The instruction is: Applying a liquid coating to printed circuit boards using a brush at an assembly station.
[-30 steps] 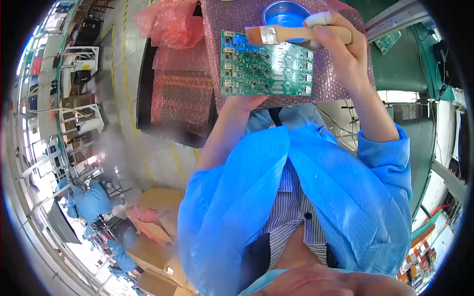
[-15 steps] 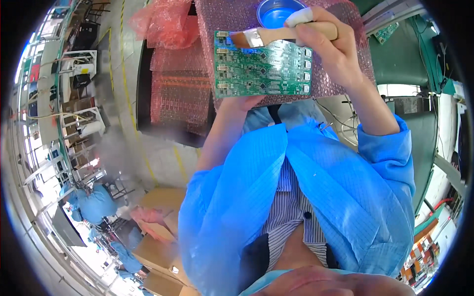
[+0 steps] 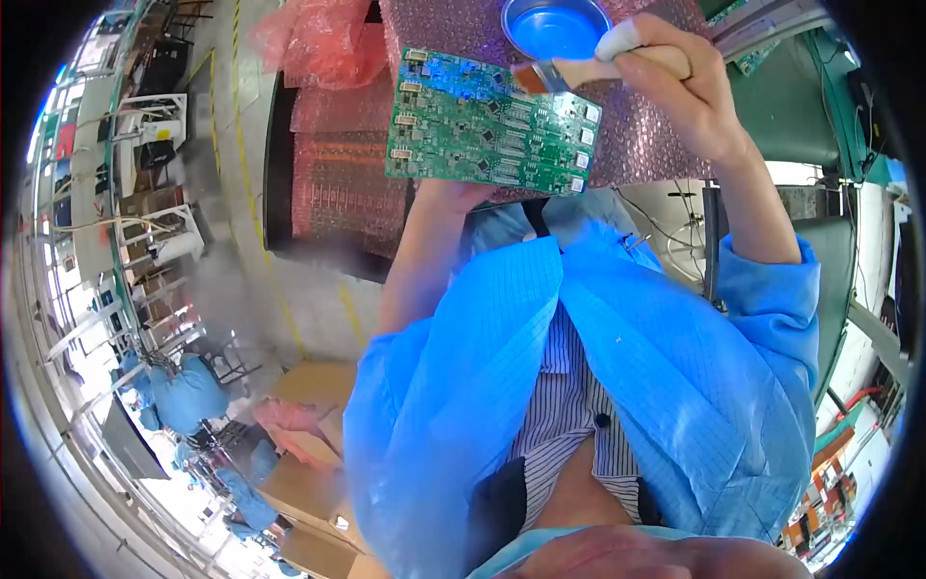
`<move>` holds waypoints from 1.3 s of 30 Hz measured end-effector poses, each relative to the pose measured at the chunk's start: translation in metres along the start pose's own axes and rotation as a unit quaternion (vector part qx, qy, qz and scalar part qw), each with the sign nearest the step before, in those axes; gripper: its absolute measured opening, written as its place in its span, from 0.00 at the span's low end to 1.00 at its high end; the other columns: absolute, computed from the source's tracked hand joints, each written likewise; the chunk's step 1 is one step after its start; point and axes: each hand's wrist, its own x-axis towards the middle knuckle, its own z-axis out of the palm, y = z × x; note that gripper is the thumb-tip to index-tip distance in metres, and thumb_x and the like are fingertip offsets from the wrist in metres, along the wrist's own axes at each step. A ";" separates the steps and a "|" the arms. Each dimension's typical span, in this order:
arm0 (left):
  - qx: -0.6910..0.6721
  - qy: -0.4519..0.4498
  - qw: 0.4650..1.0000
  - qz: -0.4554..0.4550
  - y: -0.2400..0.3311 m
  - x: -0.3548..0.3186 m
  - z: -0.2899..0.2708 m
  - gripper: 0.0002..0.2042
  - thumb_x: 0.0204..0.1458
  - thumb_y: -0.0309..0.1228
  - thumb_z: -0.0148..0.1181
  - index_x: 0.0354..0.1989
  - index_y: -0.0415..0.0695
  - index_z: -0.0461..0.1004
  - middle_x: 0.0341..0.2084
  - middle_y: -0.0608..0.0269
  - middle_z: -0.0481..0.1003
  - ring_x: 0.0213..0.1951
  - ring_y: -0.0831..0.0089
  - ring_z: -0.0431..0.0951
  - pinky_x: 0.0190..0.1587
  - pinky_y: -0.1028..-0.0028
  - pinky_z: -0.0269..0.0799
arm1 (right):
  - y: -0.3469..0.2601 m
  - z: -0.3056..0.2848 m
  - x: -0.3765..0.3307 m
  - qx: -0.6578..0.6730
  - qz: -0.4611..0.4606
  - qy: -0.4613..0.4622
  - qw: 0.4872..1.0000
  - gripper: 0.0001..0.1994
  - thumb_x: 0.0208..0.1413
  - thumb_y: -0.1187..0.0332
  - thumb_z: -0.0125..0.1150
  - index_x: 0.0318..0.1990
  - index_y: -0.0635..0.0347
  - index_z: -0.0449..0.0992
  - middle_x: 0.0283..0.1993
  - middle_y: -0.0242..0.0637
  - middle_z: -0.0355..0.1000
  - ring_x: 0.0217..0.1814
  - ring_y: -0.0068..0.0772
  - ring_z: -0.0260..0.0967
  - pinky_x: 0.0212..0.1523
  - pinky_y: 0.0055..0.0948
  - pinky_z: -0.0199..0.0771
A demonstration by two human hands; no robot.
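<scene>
1. head view: the board (image 3: 487,130), green and long, is propped from below by the left hand (image 3: 453,198); its fingers are hidden behind it, so i cannot tell how far they close, only that they bear it up.
2. the brush (image 3: 579,73) lies across the board's upper right edge, bristles touching it, just left of the right hand (image 3: 680,92), whose fingers are wrapped tight on the wooden handle, one fingertip capped in white.
3. half a second ago the bristles sat at the board's upper left corner; now they are near the right end, so the stroke has run along the top edge, which reads as one pass about done.
4. just above the right fingers stands a blue dish (image 3: 555,27); pink bubble wrap (image 3: 637,145) lies behind both hands.
5. the board has also tilted and come nearer the camera.
</scene>
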 end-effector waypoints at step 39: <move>0.051 0.065 0.995 0.062 0.013 0.004 0.009 0.18 0.50 0.42 0.46 0.43 0.43 0.65 0.41 0.57 0.68 0.44 0.64 0.69 0.45 0.60 0.66 | 0.003 0.020 -0.006 0.007 0.037 0.002 0.999 0.08 0.51 0.72 0.47 0.37 0.65 0.69 0.34 0.32 0.67 0.36 0.18 0.62 0.37 0.19 0.61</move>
